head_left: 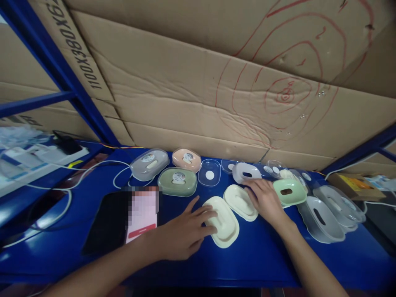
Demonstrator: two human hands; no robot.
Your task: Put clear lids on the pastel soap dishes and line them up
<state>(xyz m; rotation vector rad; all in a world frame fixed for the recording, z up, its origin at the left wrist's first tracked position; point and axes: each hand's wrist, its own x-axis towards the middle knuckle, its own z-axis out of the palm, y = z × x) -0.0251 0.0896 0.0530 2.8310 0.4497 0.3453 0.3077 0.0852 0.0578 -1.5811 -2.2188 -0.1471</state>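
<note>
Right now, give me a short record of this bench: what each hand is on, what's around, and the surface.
left hand: fingers resting on a cream tray, palm down, not gripping
right hand: flat beside a second cream tray, next to a green tray
closed boxes: grey, pink, olive
loose clear lid: behind the cream trays
grey trays: stacked at the right
phone: left of the hands
surface: blue table

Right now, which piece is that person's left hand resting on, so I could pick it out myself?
Look along the blue table to the left hand. Its fingers lie on a cream oval tray, the nearest piece. A twin cream tray lies behind it, under the right hand.
</note>
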